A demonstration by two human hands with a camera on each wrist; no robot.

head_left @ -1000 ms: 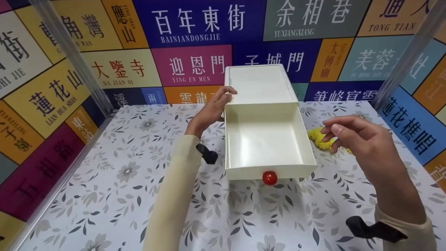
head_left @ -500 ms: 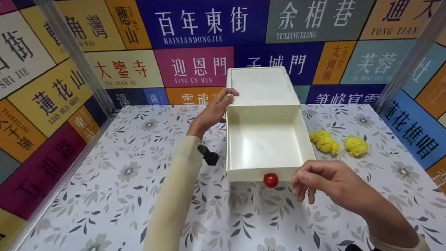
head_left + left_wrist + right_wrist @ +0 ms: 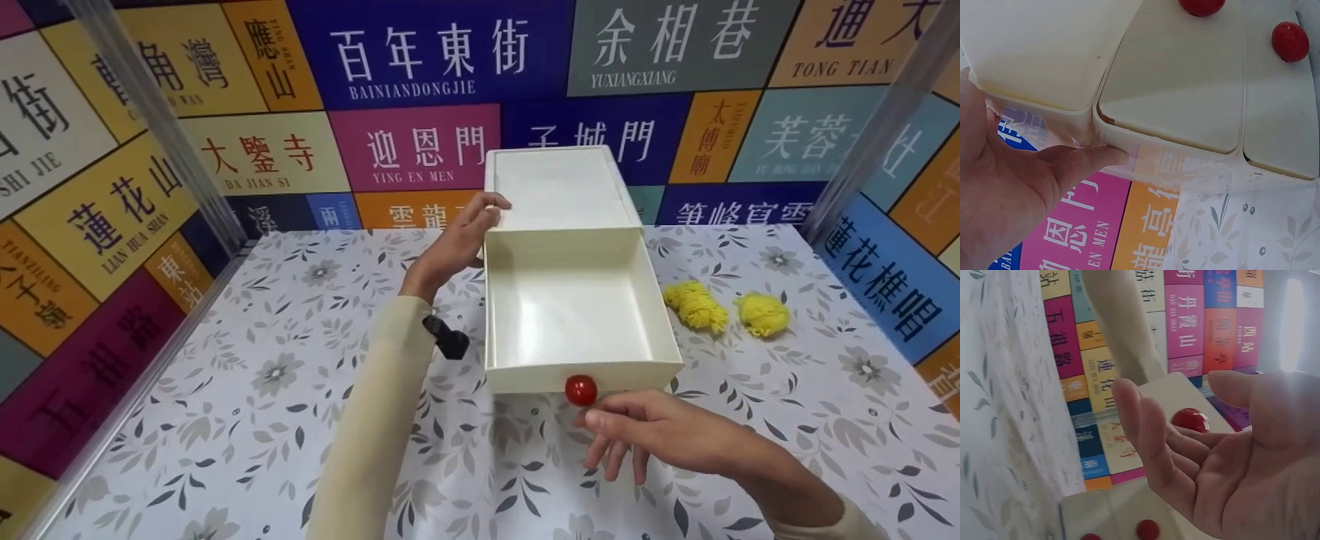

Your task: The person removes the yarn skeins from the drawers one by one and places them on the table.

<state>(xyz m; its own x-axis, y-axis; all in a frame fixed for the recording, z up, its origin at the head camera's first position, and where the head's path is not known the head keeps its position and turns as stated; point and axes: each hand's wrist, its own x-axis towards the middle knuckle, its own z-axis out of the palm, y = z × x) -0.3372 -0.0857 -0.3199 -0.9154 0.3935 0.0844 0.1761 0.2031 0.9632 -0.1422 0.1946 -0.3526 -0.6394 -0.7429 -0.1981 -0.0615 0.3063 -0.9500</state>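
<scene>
A white drawer cabinet stands on the table with its top drawer pulled out toward me. That drawer's pale inside is bare, and a round red knob sits on its front. My left hand holds the cabinet's left side, fingertips over the top edge. In the left wrist view the thumb presses the clear side wall, beside two closed drawer fronts with red knobs. My right hand hovers just below and right of the top knob, fingers loosely bent, holding nothing; contact with the knob cannot be made out.
Two yellow crumpled bundles, look like yarn or cloth and lie right of the cabinet. A leaf-patterned cloth covers the table. Colourful sign-printed walls enclose the back and sides.
My right hand has moved from beside the yellow bundles down and left to the drawer's front knob, uncovering both bundles. The left hand and cabinet have stayed in place.
</scene>
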